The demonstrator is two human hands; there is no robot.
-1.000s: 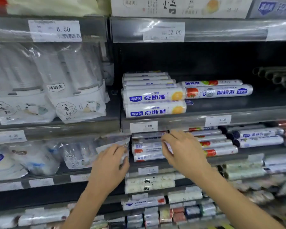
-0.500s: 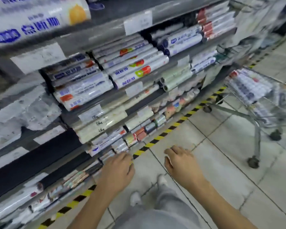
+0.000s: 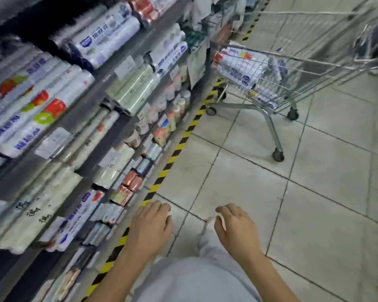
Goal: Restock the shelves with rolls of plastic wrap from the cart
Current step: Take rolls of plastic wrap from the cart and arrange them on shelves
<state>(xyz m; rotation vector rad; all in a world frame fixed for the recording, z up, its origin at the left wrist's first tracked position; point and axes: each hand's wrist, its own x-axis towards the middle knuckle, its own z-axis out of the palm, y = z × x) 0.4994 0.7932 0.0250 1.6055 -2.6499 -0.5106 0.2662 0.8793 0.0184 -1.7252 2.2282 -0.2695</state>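
Both hands empty, fingers loosely curled: left hand (image 3: 151, 227) and right hand (image 3: 236, 227) hang over the floor, well short of the cart (image 3: 297, 83). Plastic wrap rolls (image 3: 244, 70) sit inside the cart, shelves (image 3: 90, 118) just left of it.

Cart (image 3: 272, 129), far right: shiny wire metal. Rolls (image 3: 109, 35), left: glossy printed plastic wrappers. Shelves (image 3: 100, 83): grey matt metal, with paper tags (image 3: 124, 66). Floor (image 3: 314, 162): pale smooth tiles, slight sheen. Trousers (image 3: 196, 280), near: light matt cloth.
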